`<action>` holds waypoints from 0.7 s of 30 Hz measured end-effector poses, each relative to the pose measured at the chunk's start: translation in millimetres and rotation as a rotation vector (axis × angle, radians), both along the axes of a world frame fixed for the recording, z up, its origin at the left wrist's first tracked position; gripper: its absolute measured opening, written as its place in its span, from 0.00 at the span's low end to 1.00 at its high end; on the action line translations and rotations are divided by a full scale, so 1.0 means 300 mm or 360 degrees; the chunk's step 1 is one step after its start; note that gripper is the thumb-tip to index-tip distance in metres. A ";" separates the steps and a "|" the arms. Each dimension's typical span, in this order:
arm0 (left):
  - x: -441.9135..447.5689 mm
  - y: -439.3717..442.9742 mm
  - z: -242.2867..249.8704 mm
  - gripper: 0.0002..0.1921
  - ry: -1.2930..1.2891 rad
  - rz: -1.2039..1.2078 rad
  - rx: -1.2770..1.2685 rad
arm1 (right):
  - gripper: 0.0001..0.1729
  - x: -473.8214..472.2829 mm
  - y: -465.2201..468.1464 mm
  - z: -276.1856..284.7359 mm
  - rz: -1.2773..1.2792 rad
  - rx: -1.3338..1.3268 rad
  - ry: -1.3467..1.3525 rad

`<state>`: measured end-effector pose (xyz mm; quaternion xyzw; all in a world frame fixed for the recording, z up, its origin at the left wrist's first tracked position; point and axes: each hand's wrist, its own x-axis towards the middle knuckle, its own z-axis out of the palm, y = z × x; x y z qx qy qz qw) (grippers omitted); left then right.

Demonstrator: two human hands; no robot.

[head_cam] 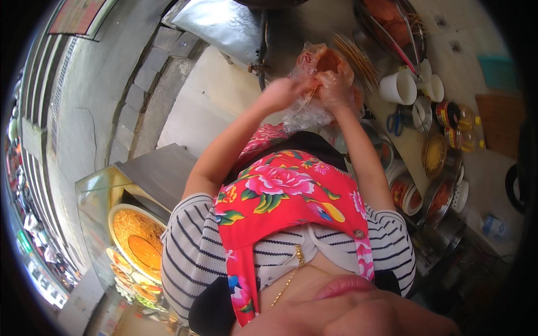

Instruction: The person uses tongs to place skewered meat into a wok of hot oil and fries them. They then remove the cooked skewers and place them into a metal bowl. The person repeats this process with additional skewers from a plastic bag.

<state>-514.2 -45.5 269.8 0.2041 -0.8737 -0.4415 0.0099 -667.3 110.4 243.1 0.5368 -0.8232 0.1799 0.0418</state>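
Note:
My right hand (335, 89), in a thin clear plastic glove, grips the near right side of an open plastic bag (307, 63) with reddish-orange food inside. My left hand (286, 93) is blurred, its fingers at the bag's near left side; its exact grip is unclear. Thin light sticks (310, 97) show between both hands. Crumpled clear plastic (307, 115) hangs below them. Just right of the bag lies a bundle of bamboo skewers (357, 61). Beyond it, metal tongs (393, 35) rest across a pan of reddish food (384, 19).
On the right stand white cups (398, 88), blue-handled scissors (394, 123), jars (447, 114), oil bottles (468, 128) and several bowls of food (439, 199). A metal sheet (218, 29) and a valve (258, 68) are ahead. A glass case (94, 201) with filled trays stands at left.

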 end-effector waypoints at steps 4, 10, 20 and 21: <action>0.091 -0.232 -0.162 0.19 0.0201 0.0673 -0.0507 | 0.14 -0.024 -0.012 -0.011 0.0017 0.0018 -0.0162; 0.093 -0.298 -0.344 0.23 0.0027 0.0775 0.0361 | 0.12 -0.051 -0.012 0.006 0.0098 0.0123 -0.0219; 0.107 -0.308 -0.364 0.21 0.0291 0.0636 0.0588 | 0.14 -0.034 -0.013 0.037 0.0063 0.0197 0.0070; 0.105 -0.308 -0.372 0.22 0.0288 0.0629 0.0592 | 0.14 -0.033 -0.013 0.035 0.0003 0.0236 -0.0031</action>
